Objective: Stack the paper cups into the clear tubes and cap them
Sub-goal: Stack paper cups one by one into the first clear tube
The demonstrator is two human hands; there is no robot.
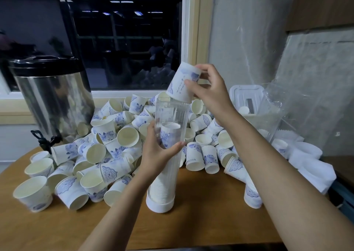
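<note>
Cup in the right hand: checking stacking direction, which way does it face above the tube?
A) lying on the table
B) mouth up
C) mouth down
C: the cup, pinched by the right hand, shows its base uppermost and its rim toward the open top of the clear tube that the left hand grips.

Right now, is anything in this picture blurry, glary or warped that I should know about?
Head view: the wide lens bends the window frame. Head view: the dark window pane mirrors ceiling lights. Head view: streaky glare on the clear tube hazes the cups inside. Head view: the near-left cup looks slightly smeared.
</note>
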